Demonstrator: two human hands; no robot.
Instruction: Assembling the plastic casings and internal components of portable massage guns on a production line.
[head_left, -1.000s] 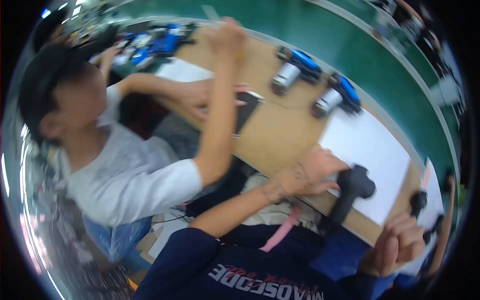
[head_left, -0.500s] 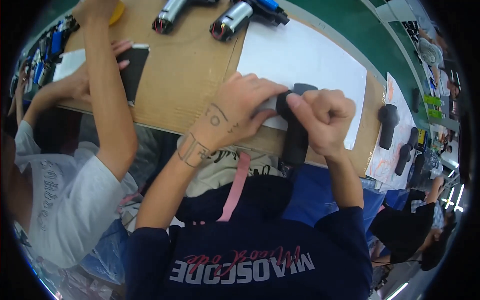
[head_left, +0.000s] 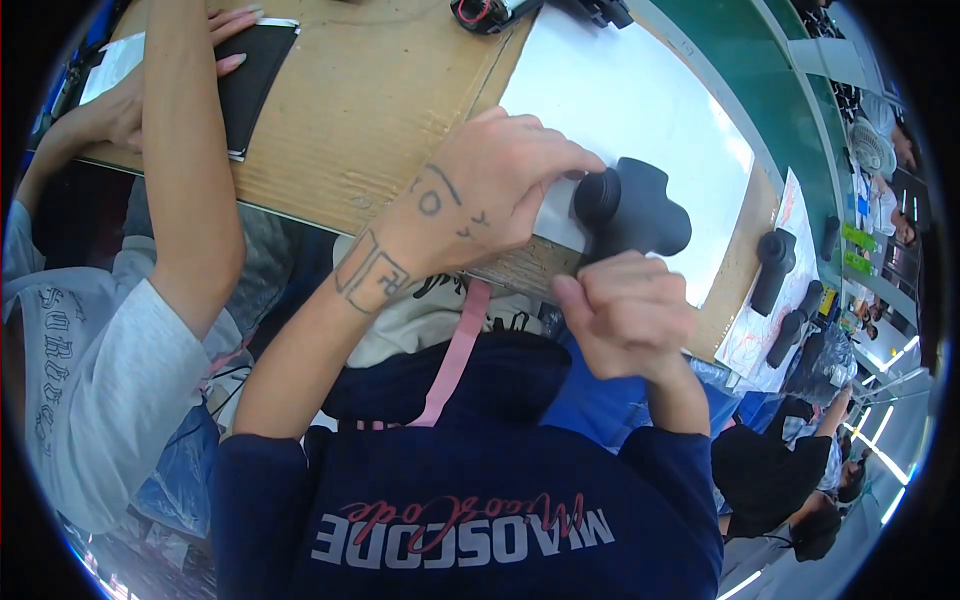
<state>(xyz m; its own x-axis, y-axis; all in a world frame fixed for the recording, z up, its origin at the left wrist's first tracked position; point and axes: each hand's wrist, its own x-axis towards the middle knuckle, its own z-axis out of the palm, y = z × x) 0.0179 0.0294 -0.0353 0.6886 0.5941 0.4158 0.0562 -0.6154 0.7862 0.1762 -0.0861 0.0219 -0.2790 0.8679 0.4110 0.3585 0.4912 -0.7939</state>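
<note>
Now holding black massage gun [head_left: 640, 212] over white sheet [head_left: 640, 100] at table edge. Left hand [head_left: 495, 190] fingers curled on round back end, keeping it steady. Right hand [head_left: 625, 315] closed tight round handle below, probably so it cannot slip.

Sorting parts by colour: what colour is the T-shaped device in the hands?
Matte black device, clearest in the head view.

I see a flattened brown cardboard sheet [head_left: 370, 110] covering the bench. A black tablet-like device [head_left: 245, 85] with a dark screen lies on its left part.
</note>
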